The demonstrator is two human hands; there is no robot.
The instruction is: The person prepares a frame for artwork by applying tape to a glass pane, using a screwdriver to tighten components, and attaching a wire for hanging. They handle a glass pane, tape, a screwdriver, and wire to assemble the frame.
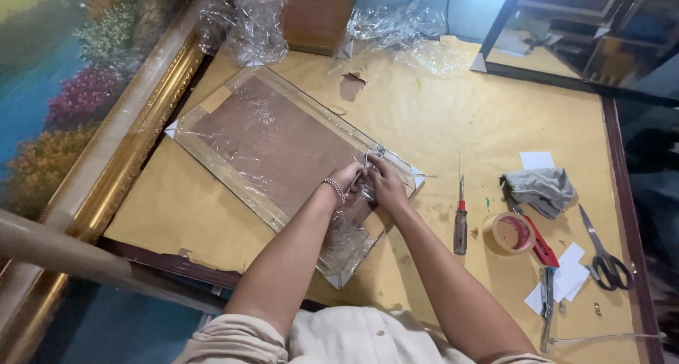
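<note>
A picture frame (269,141) lies face down on the paper-covered table (438,116), its brown backing wrapped in clear plastic film. My left hand (348,177) and my right hand (387,182) meet over the frame's near right edge. Both pinch a bunched piece of the clear film (369,167) between their fingers. A beaded bracelet (334,190) sits on my left wrist. What lies under the fingers is hidden.
A screwdriver (460,219), a tape roll in a red dispenser (515,233), a grey cloth (541,189), scissors (605,254), pliers (547,304) and white paper scraps (569,276) lie at right. Crumpled film (247,18) sits at the back. A gold-framed painting (78,102) stands at left.
</note>
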